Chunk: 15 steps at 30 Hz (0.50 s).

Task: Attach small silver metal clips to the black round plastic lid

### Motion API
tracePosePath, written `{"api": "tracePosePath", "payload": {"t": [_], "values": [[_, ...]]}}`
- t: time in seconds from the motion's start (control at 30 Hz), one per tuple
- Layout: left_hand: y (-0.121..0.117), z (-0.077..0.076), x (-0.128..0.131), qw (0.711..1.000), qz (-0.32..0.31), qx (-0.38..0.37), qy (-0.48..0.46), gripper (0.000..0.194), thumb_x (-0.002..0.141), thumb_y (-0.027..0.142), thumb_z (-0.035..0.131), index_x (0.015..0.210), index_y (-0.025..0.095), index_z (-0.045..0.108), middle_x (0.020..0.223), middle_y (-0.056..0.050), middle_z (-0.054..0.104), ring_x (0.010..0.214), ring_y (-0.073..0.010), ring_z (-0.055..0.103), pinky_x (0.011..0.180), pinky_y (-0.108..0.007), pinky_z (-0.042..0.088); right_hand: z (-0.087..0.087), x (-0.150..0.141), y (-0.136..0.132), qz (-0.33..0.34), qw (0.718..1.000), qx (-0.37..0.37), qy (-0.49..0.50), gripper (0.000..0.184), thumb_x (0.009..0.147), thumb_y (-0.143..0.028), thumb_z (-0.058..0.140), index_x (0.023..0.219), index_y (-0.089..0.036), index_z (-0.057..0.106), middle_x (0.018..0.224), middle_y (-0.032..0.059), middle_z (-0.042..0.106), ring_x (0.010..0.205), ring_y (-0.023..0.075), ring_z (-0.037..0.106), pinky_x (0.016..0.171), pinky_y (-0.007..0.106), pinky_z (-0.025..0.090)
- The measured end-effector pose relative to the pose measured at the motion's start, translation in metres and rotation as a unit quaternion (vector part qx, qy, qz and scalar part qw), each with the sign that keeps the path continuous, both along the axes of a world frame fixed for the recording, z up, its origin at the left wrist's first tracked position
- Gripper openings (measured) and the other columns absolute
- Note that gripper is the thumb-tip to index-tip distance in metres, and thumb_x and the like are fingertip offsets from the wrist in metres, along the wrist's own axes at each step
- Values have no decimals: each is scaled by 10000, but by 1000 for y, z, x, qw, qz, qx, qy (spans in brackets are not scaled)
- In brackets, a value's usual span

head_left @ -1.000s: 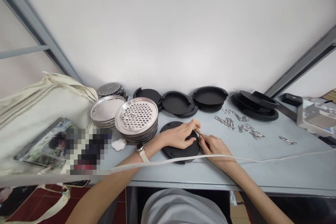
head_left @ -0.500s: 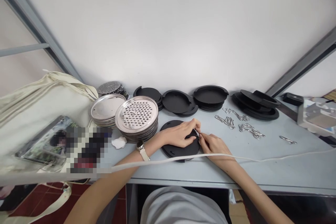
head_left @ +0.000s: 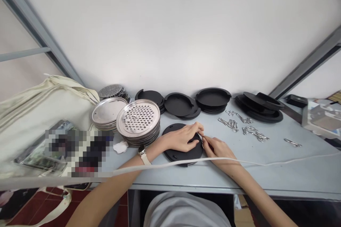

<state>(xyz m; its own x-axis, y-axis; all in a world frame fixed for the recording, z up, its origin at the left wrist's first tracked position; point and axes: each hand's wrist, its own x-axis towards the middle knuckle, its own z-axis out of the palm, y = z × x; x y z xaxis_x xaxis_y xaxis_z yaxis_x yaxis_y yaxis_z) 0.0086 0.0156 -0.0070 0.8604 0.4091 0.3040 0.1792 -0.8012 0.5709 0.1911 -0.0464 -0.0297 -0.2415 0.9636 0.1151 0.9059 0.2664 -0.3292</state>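
Observation:
A black round disc (head_left: 177,158) with small slots lies flat on the table in front of me. My left hand (head_left: 182,139) rests over it, its fingers bent at the right rim and its thumb on the top face. Against that same rim, my right hand (head_left: 217,150) is closed in a pinch. A sliver of shiny metal shows at its fingertips, resembling the looped wire clips (head_left: 228,124) lying to the right; most of it is hidden by the fingers. Perforated metal grater discs (head_left: 138,117) are stacked left of the black disc.
Plain metal discs (head_left: 108,110) stand stacked beside a cream bag (head_left: 48,103). Black round trays (head_left: 213,97) line the wall, with more at the right (head_left: 259,113). A white cable (head_left: 170,164) crosses in front of my forearms. A white crumpled scrap (head_left: 120,147) lies left.
Both hands stay at the right rim of the black disc, with only slight finger movement. The whole view has shifted a little.

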Motion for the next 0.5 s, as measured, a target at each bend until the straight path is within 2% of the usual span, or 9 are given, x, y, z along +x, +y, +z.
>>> {"api": "tracePosePath", "payload": {"t": [0.17, 0.33, 0.5], "values": [[-2, 2, 0, 999, 15, 43, 26, 375, 846, 143, 437, 1201, 171, 317, 1203, -114, 498, 1161, -204, 477, 1026, -373, 361, 0, -1, -1, 5, 1000, -1, 16, 315, 915, -289, 306, 763, -188, 562, 623, 38, 594, 610, 176, 561, 577, 259, 370], [-5, 4, 0, 994, 43, 89, 52, 355, 866, 175, 434, 1210, 152, 347, 1186, -112, 520, 1137, -223, 475, 999, -375, 364, -1, 0, -2, -2, 1000, -2, 26, 314, 917, -307, 324, 706, -196, 528, 626, 36, 584, 605, 169, 549, 572, 257, 371], [-6, 5, 0, 992, 41, 105, 59, 316, 865, 168, 438, 1176, 147, 388, 1149, -98, 544, 1093, -214, 490, 990, -357, 362, -3, 1, -4, 6, 999, 5, 47, 300, 925, -301, 335, 729, -197, 537, 635, 29, 590, 617, 166, 547, 577, 256, 374]]}}
